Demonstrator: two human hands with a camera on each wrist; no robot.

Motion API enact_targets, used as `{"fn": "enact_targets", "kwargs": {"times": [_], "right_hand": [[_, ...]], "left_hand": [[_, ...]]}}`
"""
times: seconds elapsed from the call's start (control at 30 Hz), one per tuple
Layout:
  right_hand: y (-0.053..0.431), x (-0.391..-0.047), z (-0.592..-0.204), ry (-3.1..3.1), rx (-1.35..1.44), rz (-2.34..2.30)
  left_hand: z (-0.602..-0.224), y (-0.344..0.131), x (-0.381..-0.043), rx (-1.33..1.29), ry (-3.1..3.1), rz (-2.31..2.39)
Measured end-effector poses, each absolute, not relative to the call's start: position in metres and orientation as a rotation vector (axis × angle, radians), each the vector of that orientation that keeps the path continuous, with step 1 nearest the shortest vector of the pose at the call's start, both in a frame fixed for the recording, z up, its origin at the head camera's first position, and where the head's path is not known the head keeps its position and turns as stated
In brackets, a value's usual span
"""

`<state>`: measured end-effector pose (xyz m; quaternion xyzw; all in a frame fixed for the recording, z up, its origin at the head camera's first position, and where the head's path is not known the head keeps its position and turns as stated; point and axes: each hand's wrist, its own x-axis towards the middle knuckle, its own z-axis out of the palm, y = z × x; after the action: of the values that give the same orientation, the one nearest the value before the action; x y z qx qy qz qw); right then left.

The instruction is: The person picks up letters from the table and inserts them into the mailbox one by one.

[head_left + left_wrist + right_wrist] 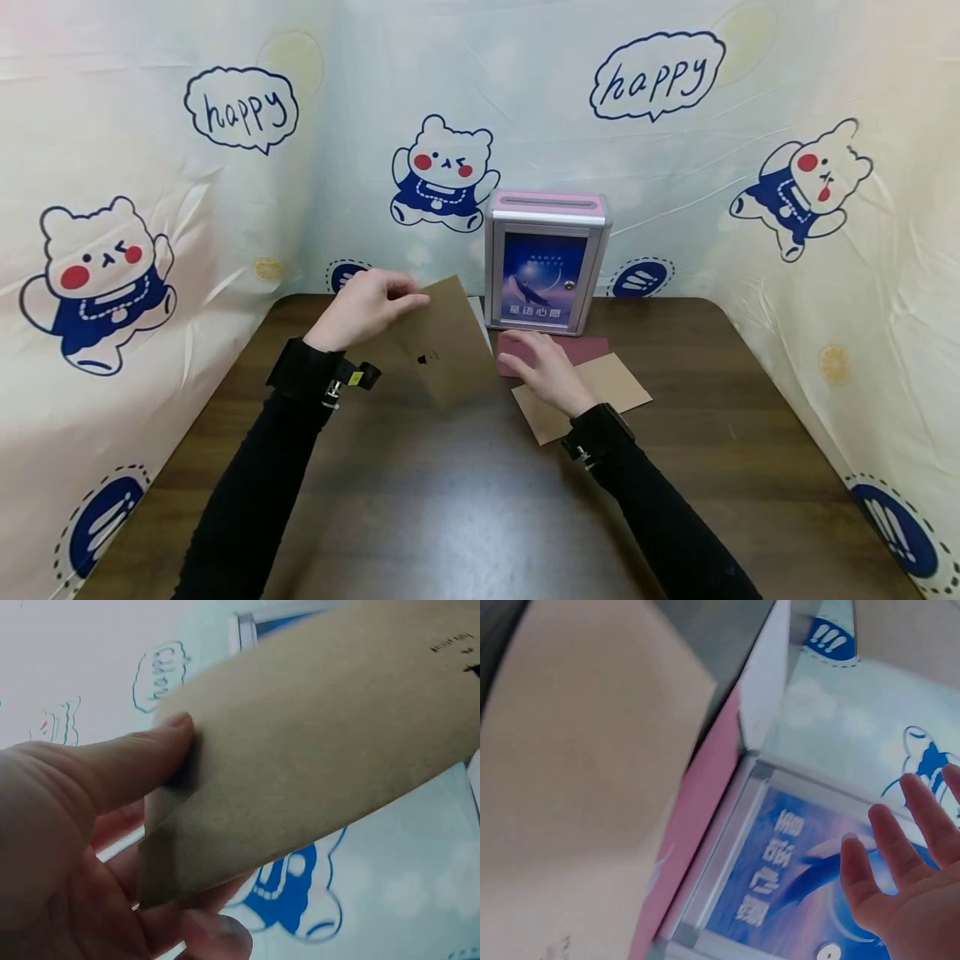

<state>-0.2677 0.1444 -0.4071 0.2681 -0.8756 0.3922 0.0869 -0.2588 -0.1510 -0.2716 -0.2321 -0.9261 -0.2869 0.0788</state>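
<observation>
My left hand (367, 308) pinches a brown paper envelope (450, 342) by its upper left edge and holds it tilted. A small dark print shows on its face. In the left wrist view, the thumb of my left hand (82, 795) presses on the near side of the envelope (300, 765), with fingers behind it. My right hand (547, 371) hovers over a tan envelope (618, 387) and a dark red envelope (592, 348), holding nothing. Its fingers are spread loosely in the right wrist view, in front of the metal-framed box (742, 855).
The box (543, 279) stands upright at the back of the wooden table (450, 517), with a slot (547, 201) in its pink top. A pale envelope (480, 318) peeks out behind the brown one. A printed cloth (337, 183) hangs around the table's back and sides.
</observation>
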Motion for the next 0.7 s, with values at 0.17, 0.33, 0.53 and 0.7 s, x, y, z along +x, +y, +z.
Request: {"fn": "enact_targets", "kwargs": {"times": [0.17, 0.33, 0.53, 0.7], "right_hand": [[0.138, -0.264, -0.405, -2.553, 0.858, 1.207], [0.137, -0.263, -0.405, -2.451, 0.868, 1.237], [0.140, -0.263, -0.408, -2.345, 0.871, 1.319], [0.144, -0.264, -0.413, -2.307, 0.856, 1.317]], "left_hand": [[-0.279, -0.136, -0.261, -0.789, -2.741, -0.940], [-0.287, -0.120, -0.261, -0.834, -2.680, -1.000], [-0.297, -0.106, -0.264, -0.871, -2.576, -1.091], [-0.306, -0.104, -0.268, -0.820, -2.522, -1.236]]}}
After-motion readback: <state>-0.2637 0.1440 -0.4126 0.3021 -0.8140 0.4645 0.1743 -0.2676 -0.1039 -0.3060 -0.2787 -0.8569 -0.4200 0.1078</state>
